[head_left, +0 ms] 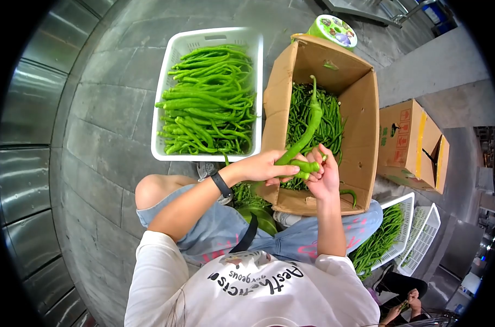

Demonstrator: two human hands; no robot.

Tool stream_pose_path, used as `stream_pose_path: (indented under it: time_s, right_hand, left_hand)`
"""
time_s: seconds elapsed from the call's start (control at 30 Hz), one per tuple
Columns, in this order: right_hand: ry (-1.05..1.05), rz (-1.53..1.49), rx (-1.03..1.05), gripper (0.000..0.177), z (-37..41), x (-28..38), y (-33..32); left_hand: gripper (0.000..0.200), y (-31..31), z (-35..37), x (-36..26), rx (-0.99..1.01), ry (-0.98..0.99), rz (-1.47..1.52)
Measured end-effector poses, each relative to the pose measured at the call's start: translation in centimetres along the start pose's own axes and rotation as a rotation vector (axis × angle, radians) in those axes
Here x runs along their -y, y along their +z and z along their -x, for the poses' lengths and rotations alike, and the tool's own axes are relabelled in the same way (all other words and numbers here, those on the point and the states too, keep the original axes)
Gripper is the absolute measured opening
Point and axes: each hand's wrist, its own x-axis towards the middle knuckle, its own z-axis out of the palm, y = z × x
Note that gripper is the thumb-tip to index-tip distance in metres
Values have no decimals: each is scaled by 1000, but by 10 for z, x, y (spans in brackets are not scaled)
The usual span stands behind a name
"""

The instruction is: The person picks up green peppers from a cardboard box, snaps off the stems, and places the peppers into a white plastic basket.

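Observation:
My left hand (266, 166), with a dark band on the wrist, is closed around several green peppers (308, 131); one long curved pepper points up and away from it. Against the same peppers, my right hand (325, 175) has its fingers bent around the stem ends. Both hands are over the near part of a cardboard box (359, 117), which holds many thin green peppers (332, 114). To the left stands a white crate (165, 82) with long green peppers (209, 103) laid roughly side by side.
A green round container (258, 218) is between my legs. At the right are a second cardboard box (405, 144), a white basket of green peppers (403, 234) and an empty white basket (424, 240). Another person's hands (411, 302) show at the lower right.

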Motion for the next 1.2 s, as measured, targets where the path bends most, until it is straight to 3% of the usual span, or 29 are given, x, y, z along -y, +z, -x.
stream_pose_path:
  time_s: [0.07, 0.13, 0.2, 0.3, 0.33, 0.47, 0.73, 0.77, 0.87, 0.9, 1.0, 1.03, 1.17, 1.2]
  right_hand:
    - [-101, 311, -89, 40, 3, 4, 4]
    - [-85, 1008, -297, 39, 5, 21, -2]
    - [-146, 1540, -364, 31, 3, 36, -5]
    - [-312, 942, -306, 32, 4, 45, 19]
    - [-346, 918, -269, 30, 6, 47, 33]
    - [-285, 1075, -206, 27, -1, 51, 33]
    - [-201, 1110, 57, 24, -4, 9, 27]
    - [-163, 1130, 20, 15, 0, 5, 30]
    - [-353, 1331, 51, 6, -2, 4, 24]
    - [-350, 1304, -11, 10, 0, 4, 24]
    - [-211, 1000, -123, 15, 5, 2, 32]
    - [-129, 948, -185, 25, 6, 3, 36]
    - [29, 263, 78, 37, -11, 2, 4]
    - [1, 315, 39, 36, -11, 4, 0]
  left_hand:
    - [34, -1, 1, 1, 21, -35, -35]
    - [36, 1, 3, -2, 69, -46, -82]
    - [38, 1, 5, 0, 97, -74, -169]
    - [37, 2, 1, 7, 173, -140, -230]
    - [38, 3, 1, 9, 190, -132, -241]
    - [43, 3, -1, 10, 286, -140, -216]
    - [33, 0, -2, 15, 120, -78, 93]
    - [35, 2, -2, 15, 86, -83, 87]
    - [39, 13, 2, 6, 15, -85, -69]
    - [37, 15, 3, 7, 6, -105, -61]
    - [34, 17, 3, 5, 19, -146, -103]
    - [33, 17, 4, 4, 29, -156, -129]
    - [36, 17, 7, 6, 29, -50, -132]
    - [39, 16, 7, 7, 36, -53, -140]
